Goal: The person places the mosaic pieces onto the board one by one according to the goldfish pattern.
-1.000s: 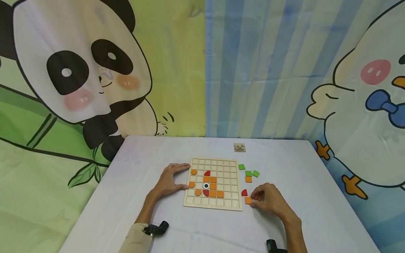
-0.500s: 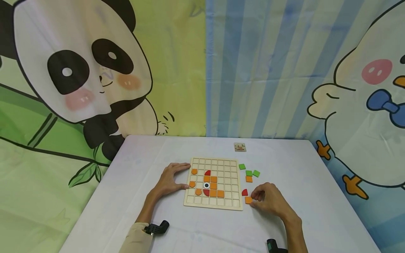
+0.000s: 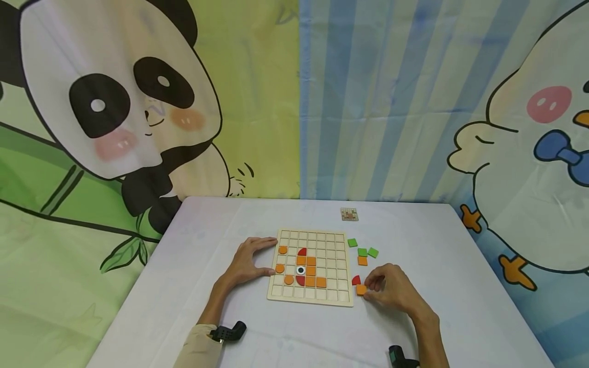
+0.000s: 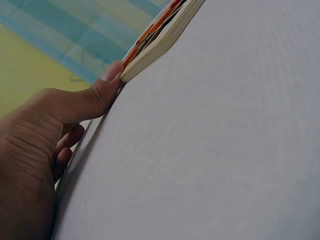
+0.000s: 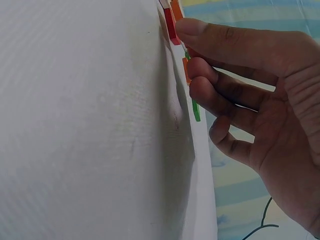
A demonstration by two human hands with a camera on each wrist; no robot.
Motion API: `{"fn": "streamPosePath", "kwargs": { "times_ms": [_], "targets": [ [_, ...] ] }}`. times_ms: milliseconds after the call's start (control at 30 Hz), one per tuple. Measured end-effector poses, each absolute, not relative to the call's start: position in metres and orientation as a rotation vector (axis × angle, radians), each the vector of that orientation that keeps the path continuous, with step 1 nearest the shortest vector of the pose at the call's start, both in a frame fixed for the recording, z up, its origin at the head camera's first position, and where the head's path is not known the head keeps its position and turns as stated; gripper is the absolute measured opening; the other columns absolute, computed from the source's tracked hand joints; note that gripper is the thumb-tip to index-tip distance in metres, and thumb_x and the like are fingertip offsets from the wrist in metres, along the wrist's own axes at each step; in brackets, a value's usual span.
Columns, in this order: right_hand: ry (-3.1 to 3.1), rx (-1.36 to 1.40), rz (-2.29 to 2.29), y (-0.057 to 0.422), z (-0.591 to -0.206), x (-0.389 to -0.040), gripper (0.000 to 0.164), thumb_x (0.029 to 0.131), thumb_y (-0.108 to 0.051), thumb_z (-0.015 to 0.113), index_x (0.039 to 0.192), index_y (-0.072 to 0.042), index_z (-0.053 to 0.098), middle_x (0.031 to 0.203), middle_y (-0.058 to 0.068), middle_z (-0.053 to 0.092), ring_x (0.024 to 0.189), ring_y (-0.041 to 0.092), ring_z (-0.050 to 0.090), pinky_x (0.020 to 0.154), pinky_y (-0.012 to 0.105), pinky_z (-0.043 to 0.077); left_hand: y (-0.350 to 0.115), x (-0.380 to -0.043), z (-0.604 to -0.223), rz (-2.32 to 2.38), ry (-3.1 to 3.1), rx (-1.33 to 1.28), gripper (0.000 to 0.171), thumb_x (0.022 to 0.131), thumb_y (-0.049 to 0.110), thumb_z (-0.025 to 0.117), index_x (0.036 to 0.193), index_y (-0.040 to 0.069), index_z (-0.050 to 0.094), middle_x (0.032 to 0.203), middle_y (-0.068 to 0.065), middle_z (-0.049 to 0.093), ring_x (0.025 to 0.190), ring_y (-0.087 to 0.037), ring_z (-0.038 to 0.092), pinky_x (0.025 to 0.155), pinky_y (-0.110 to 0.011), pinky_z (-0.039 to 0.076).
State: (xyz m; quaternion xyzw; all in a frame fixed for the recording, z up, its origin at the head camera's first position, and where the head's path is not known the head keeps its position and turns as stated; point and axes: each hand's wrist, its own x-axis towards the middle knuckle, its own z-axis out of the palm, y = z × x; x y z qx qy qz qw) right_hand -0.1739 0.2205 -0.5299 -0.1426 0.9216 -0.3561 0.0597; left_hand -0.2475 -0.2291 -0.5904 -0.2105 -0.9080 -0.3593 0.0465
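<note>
In the head view, a wooden grid board [image 3: 329,296] lies on the white table. Several orange squares [image 3: 311,270], orange rounds [image 3: 289,279], red quarter-rounds [image 3: 301,252] and an eye tile [image 3: 301,270] sit in its cells. My left hand [image 3: 246,263] touches the board's left edge with thumb and fingers spread; its thumb [image 4: 107,82] lies on the rim in the left wrist view. Right of the board, my right hand [image 3: 391,290] pinches an orange square tile [image 3: 361,290] between thumb and fingertips. In the right wrist view the thumb [image 5: 197,27] partly hides this tile [image 5: 176,10].
Beside the board's right edge lie a red quarter-round [image 3: 356,280], another orange square [image 3: 362,261] and several green squares [image 3: 362,252]. A small patterned card [image 3: 349,214] is farther back. Printed cloth [image 3: 368,102] hangs behind the table [image 3: 294,337].
My right hand has risen very slightly with the orange square tile, which now sits a little closer to the red quarter-round. The left hand and the board have stayed put.
</note>
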Motion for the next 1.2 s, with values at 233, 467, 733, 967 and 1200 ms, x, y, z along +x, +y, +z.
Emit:
{"fn": "streamPosePath", "kwargs": {
  "times_ms": [233, 467, 733, 967, 1200],
  "targets": [
    [2.798, -0.456, -1.072, 0.220, -0.529, -0.175, 0.022, 0.074, -0.010, 0.100, 0.086, -0.014, 0.082, 0.077, -0.008, 0.070, 0.072, 0.014, 0.062, 0.067, 0.023, 0.054, -0.229, -0.246, -0.592, -1.108, -2.789, -0.632, 0.091, 0.073, 0.050, 0.099, 0.153, 0.024, 0.066, 0.160, 0.003, 0.063, 0.145, -0.030, 0.053, 0.121, -0.064, 0.037],
    [2.813, -0.456, -1.073, 0.219, -0.528, -0.178, 0.024, 0.073, -0.010, 0.101, 0.086, -0.016, 0.082, 0.077, -0.008, 0.070, 0.073, 0.014, 0.061, 0.067, 0.023, 0.053, -0.230, -0.245, -0.590, -1.093, -2.790, -0.624, 0.090, 0.074, 0.053, 0.098, 0.153, 0.024, 0.066, 0.160, 0.003, 0.063, 0.144, -0.030, 0.054, 0.120, -0.064, 0.037],
    [2.812, -0.537, -1.099, 0.216, -0.530, -0.184, 0.023, 0.073, -0.007, 0.100, 0.088, -0.012, 0.082, 0.079, -0.008, 0.072, 0.072, 0.012, 0.063, 0.067, 0.023, 0.054, -0.230, -0.246, -0.591, -1.098, -2.780, -0.628, 0.091, 0.073, 0.053, 0.098, 0.153, 0.024, 0.066, 0.160, 0.003, 0.063, 0.144, -0.030, 0.054, 0.119, -0.063, 0.037],
    [2.817, -0.536, -1.105, 0.214, -0.531, -0.185, 0.025, 0.072, -0.007, 0.100, 0.088, -0.013, 0.082, 0.080, -0.007, 0.071, 0.073, 0.013, 0.062, 0.066, 0.023, 0.053, -0.230, -0.248, -0.593, -1.104, -2.783, -0.631, 0.091, 0.073, 0.053, 0.099, 0.153, 0.026, 0.066, 0.159, 0.004, 0.063, 0.143, -0.029, 0.053, 0.119, -0.063, 0.037],
    [2.835, -0.524, -1.079, 0.208, -0.532, -0.186, 0.024, 0.074, -0.008, 0.100, 0.089, -0.015, 0.083, 0.079, -0.007, 0.070, 0.074, 0.010, 0.060, 0.068, 0.023, 0.052, -0.231, -0.248, -0.591, -1.116, -2.782, -0.632, 0.091, 0.073, 0.052, 0.099, 0.153, 0.025, 0.066, 0.160, 0.004, 0.063, 0.144, -0.030, 0.053, 0.120, -0.062, 0.037]
  ]
}}
